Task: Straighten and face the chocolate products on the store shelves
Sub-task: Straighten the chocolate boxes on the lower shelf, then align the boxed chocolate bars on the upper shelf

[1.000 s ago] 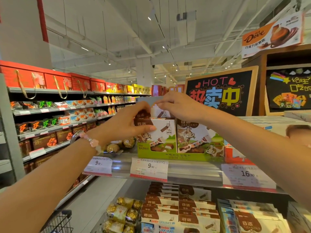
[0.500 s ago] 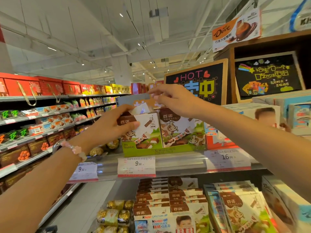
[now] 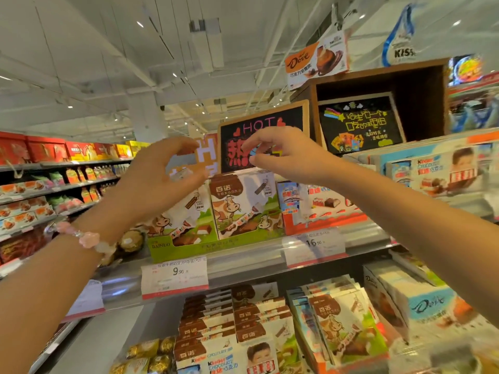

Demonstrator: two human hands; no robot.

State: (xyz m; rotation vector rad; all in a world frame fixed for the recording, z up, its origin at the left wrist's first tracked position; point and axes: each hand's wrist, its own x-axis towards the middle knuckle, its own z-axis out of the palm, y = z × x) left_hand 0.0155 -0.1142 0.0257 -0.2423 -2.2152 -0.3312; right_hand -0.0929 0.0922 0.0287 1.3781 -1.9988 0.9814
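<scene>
**Hands lift off the cow-print boxes**

The two white-and-brown cardboard chocolate boxes with the cow print (image 3: pixel 243 206) stand upright side by side in their green cardboard display tray (image 3: pixel 172 248) on the upper metal shelf (image 3: pixel 256 261), fronts facing out. Half a second ago the left hand pressed against the left box and the right hand pinched at the tops; now both have risen clear of the cartons. The left hand (image 3: pixel 151 182) hovers in front of the left box, partly covering it, fingers (image 3: pixel 175 145) curled in a loose arc with the thumb apart, holding nothing. A pink bead bracelet (image 3: pixel 86 237) sits on that wrist. The right hand (image 3: pixel 280 155) hangs above the right box, fingers (image 3: pixel 251 143) bent and loosely drawn together, also holding nothing.

Just right of the tray, a red-and-white carton of chocolate bars (image 3: pixel 321 203) faces front. A white price tag reading 9.90 (image 3: pixel 175 273) clips to the shelf edge below the tray. Behind, a black chalkboard sign with "HOT" (image 3: pixel 291 117) leans upright. The view has swung rightward since then.
</scene>
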